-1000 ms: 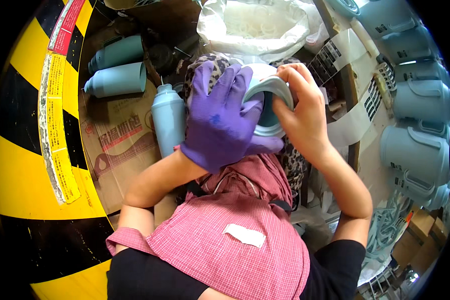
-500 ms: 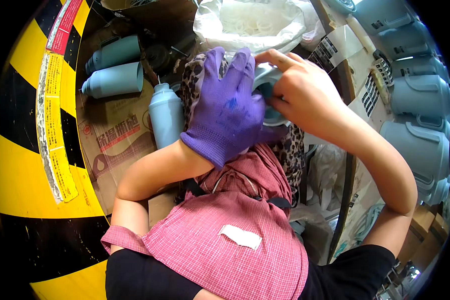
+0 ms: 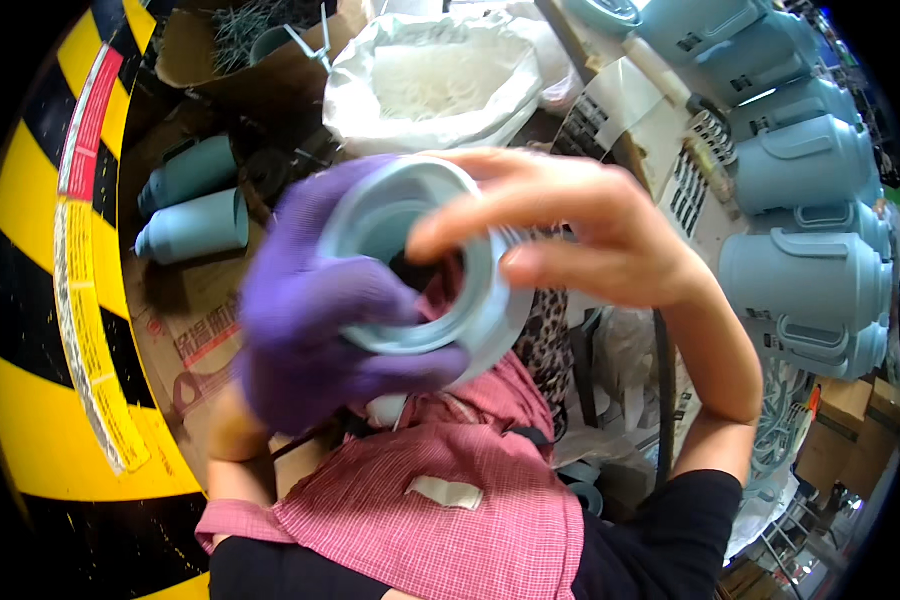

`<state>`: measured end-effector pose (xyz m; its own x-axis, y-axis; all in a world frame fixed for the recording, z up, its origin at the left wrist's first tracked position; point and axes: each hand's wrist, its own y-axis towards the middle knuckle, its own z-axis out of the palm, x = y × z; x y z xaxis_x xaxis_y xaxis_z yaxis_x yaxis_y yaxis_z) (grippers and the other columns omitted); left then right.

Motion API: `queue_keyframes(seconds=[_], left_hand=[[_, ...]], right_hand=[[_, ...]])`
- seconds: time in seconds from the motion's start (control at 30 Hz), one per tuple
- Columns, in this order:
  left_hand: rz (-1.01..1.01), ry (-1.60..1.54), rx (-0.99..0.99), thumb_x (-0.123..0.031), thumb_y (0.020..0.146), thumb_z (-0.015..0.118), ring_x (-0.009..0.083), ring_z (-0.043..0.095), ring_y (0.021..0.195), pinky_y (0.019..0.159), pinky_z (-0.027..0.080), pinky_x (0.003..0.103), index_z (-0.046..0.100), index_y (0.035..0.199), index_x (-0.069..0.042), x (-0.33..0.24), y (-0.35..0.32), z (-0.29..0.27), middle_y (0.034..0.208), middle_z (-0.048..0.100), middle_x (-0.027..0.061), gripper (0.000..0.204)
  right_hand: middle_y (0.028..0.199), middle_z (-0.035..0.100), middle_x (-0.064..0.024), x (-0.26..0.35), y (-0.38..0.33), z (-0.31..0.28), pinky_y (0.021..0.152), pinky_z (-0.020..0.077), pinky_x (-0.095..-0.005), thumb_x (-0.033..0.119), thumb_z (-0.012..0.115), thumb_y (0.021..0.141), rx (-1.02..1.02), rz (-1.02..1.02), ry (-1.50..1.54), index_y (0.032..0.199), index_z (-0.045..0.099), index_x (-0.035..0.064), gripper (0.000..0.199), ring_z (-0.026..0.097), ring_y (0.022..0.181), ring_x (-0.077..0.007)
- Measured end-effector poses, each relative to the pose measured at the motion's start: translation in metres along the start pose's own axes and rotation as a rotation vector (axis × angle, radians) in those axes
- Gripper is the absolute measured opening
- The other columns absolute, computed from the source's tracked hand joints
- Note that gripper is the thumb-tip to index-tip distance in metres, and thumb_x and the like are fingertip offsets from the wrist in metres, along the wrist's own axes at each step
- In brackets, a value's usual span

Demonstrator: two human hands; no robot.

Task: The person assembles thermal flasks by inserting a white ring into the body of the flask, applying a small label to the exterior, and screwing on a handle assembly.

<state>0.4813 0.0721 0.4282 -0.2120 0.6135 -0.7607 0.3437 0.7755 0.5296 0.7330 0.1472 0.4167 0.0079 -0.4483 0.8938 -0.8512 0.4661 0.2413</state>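
The pale blue shell (image 3: 420, 265) held up close between the gloved left hand (image 3: 310, 330) and the bare right hand (image 3: 590, 230) blocks the middle of the view, hiding what lies below it. To the right, a tight row of blue jugs (image 3: 800, 270) bars passage; to the left, two lying blue bottles (image 3: 190, 200) sit on cardboard (image 3: 185, 320), with bare cardboard below them. Behind, a white plastic bag (image 3: 430, 80) closes off the far side.
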Motion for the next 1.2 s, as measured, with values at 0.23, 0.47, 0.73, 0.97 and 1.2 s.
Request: queue_keyframes(seconds=[0.23, 0.47, 0.73, 0.97, 1.2], left_hand=[[-0.338, 0.387, 0.634, -0.024, 0.102, 0.052, 0.0382, 0.060, 0.120, 0.107, 0.045, 0.037, 0.062, 0.130, -0.001, 0.139, 0.074, 0.016, 0.134, 0.058, 0.0251, 0.037], [-0.375, 0.807, 0.577, -0.054, 0.094, 0.062, 0.0538, 0.027, 0.144, 0.117, 0.024, 0.060, 0.066, 0.122, -0.010, 0.211, 0.104, 0.041, 0.156, 0.029, 0.0356, 0.053], [-0.525, -0.182, 0.767, -0.038, 0.099, 0.063, 0.0310, 0.039, 0.145, 0.117, 0.036, 0.037, 0.052, 0.144, -0.002, 0.305, 0.228, 0.200, 0.155, 0.040, 0.0233, 0.059], [0.574, -0.051, 1.267, 0.004, 0.083, 0.066, 0.0332, 0.055, 0.132, 0.110, 0.049, 0.039, 0.056, 0.132, -0.004, 0.311, 0.234, 0.233, 0.142, 0.057, 0.0159, 0.050], [-0.683, -0.047, 1.248, -0.035, 0.100, 0.062, 0.0262, 0.056, 0.132, 0.111, 0.044, 0.034, 0.045, 0.149, -0.003, 0.256, 0.212, 0.167, 0.146, 0.055, 0.0175, 0.061]], right_hand=[[0.137, 0.062, -0.0178, -0.196, -0.093, -0.234, 0.108, 0.0435, -0.0370, 0.028, 0.060, 0.100, -0.708, 0.670, -0.881, 0.132, 0.064, 0.0025, 0.040, 0.058, 0.128, -0.0288], [0.126, 0.066, -0.0213, -0.266, -0.159, -0.379, 0.096, 0.0496, -0.0392, 0.041, 0.080, 0.078, -0.316, 1.112, -0.715, 0.133, 0.063, 0.0025, 0.069, 0.065, 0.111, -0.0323], [0.107, 0.068, -0.0185, -0.212, -0.127, -0.292, 0.086, 0.0523, -0.0440, 0.041, 0.080, 0.079, -0.435, 1.120, -1.218, 0.113, 0.060, 0.0067, 0.053, 0.065, 0.103, -0.0360], [0.108, 0.063, -0.0135, -0.216, -0.146, -0.257, 0.087, 0.0474, -0.0419, 0.025, 0.070, 0.091, -0.601, 0.563, -1.270, 0.117, 0.060, 0.0087, 0.032, 0.059, 0.103, -0.0331], [0.115, 0.064, -0.0079, -0.206, -0.172, -0.179, 0.101, 0.0426, -0.0381, 0.030, 0.081, 0.081, -0.846, 0.748, -0.981, 0.115, 0.071, 0.0101, 0.040, 0.057, 0.111, -0.0276]])
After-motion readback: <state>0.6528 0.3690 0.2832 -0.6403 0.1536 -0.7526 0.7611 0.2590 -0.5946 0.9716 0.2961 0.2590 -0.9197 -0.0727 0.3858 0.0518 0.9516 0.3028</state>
